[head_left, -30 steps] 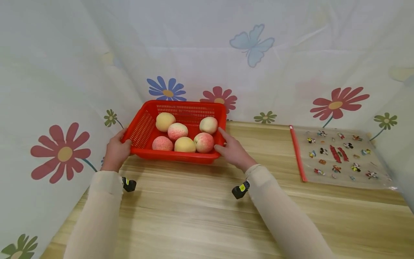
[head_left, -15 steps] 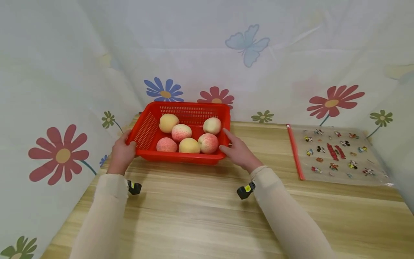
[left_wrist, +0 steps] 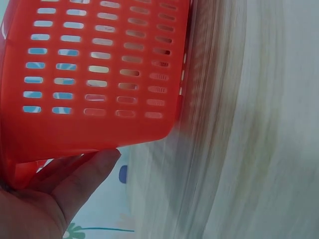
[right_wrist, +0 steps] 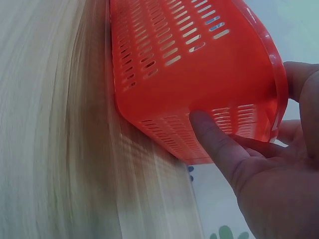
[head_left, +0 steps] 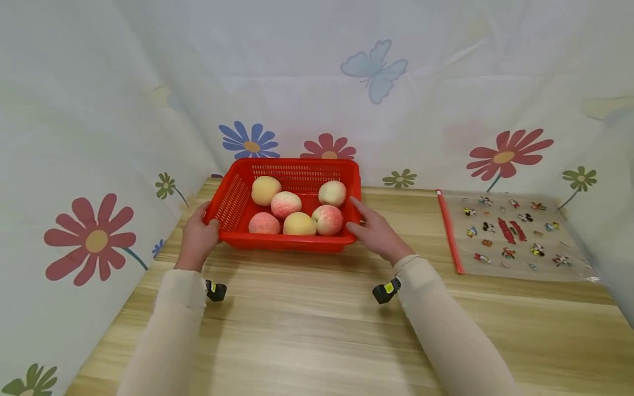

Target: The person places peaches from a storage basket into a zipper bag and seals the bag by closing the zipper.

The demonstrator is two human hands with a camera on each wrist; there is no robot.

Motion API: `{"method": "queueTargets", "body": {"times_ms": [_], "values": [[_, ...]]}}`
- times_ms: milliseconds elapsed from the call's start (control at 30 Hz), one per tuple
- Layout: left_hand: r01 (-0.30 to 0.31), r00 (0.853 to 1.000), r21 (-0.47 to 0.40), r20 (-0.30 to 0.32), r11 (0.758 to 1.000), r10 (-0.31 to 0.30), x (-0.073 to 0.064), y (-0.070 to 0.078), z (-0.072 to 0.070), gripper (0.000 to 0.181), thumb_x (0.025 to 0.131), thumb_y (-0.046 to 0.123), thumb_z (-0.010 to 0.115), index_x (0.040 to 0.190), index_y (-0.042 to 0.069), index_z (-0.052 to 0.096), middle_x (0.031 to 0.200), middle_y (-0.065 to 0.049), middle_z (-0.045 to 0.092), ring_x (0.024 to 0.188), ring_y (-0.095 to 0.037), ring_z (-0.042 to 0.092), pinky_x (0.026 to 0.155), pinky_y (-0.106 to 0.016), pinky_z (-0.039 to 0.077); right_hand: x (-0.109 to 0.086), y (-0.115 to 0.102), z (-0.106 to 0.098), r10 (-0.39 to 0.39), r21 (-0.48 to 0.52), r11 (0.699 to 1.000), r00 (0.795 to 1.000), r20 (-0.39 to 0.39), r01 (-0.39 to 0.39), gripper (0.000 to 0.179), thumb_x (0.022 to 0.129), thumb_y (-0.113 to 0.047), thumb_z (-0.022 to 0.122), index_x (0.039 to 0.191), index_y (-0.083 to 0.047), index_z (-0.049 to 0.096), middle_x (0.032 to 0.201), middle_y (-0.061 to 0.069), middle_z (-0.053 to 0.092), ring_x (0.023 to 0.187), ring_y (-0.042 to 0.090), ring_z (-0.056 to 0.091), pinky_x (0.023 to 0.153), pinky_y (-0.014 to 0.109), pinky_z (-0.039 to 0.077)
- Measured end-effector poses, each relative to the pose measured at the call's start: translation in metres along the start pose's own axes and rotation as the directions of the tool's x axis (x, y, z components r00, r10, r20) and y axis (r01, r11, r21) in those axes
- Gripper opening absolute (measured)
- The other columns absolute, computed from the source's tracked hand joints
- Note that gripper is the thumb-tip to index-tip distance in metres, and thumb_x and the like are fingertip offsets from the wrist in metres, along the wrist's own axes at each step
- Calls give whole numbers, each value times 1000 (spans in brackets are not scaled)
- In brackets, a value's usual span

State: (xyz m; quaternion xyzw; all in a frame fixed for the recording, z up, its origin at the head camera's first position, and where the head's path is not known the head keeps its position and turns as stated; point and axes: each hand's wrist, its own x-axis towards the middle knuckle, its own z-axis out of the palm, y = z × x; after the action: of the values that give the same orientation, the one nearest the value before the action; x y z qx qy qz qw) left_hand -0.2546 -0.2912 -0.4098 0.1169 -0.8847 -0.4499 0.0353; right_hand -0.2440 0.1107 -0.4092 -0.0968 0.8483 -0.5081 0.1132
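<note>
A red plastic basket (head_left: 282, 242) with slotted walls holds several peaches, some pinkish like the front-left peach (head_left: 264, 223), others yellow like the peach (head_left: 299, 224) beside it. My left hand (head_left: 198, 237) grips the basket's near left corner by the rim; in the left wrist view the thumb (left_wrist: 87, 177) lies along its outer wall. At the right end my right hand (head_left: 375, 230) holds the rim. The right wrist view has that thumb (right_wrist: 217, 139) against the outer wall, with fingers round the rim. The basket's base appears to rest on the table.
The wooden table (head_left: 297, 330) runs up to a white curtain (head_left: 446, 110) printed with flowers at the back and left. A clear zip bag (head_left: 515, 236) with a red slider edge and cartoon prints lies flat on the right.
Basket, peaches and both hands have shifted right along the table, away from the left curtain. The head view has turned slightly. Both hands keep their hold.
</note>
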Motion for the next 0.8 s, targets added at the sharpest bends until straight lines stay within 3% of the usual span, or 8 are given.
{"method": "queueTargets", "body": {"times_ms": [433,800], "values": [[-32,999,4,-7,999,32,-6,13,21,59,97,17,38,155,18,24,139,-23,48,87,-28,61,59,-24,55,-9,13,-21,11,31,999,1000,8,-11,68,98,-30,54,156,-28,18,152,9,39,118,28,58,96,42,53],[-56,998,34,-12,998,56,-9,23,36,58,97,18,37,154,16,26,140,-21,50,100,-32,60,65,-28,55,-15,22,-35,22,46,999,1000,5,-22,69,98,-31,54,156,-27,17,150,11,40,114,32,59,96,42,53]]}}
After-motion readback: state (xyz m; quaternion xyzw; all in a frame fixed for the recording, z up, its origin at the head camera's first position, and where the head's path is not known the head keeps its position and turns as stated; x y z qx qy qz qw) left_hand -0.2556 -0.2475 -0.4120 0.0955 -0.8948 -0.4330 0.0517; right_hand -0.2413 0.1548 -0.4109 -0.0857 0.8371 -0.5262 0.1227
